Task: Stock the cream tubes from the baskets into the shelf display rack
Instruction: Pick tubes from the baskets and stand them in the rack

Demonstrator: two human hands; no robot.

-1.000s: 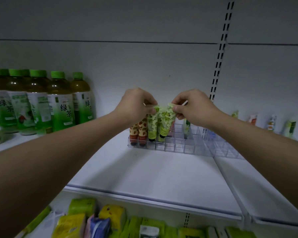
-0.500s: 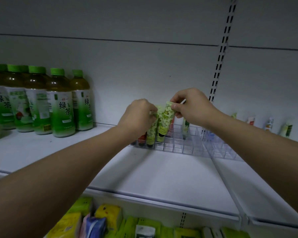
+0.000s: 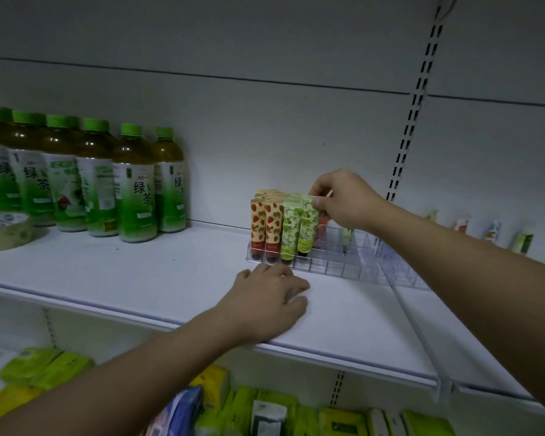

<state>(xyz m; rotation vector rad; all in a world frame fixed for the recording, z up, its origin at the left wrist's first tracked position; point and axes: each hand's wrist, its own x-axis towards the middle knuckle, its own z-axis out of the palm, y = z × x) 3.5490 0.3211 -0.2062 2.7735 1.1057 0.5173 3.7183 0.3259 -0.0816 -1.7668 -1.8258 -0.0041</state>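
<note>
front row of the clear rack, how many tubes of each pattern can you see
Strawberry tubes: 2
Green tubes: 2
Total: 4 in the front row of the rack. More tubes stand behind them, too hidden to count. The right hand pinches the top of the rightmost green tube.

Place: a shop, seen at a retail shelving unit.
Shelving: white metal shelf boards (image 3: 177, 278) on a pale back panel with slotted black-holed uprights (image 3: 412, 121).
Drinks: a row of identical brown green-tea bottles with green caps (image 3: 132, 184), lined up side by side with labels facing out.
Display: a clear plastic gridded rack (image 3: 343, 262) holding upright strawberry-print and green-print cream tubes (image 3: 280, 228) in neat columns.
Lower shelf: packed yellow-green wrapped packets (image 3: 44, 369) in rows.
Further stock: more small tubes (image 3: 491, 231) standing along the neighbouring shelf bay.
</note>
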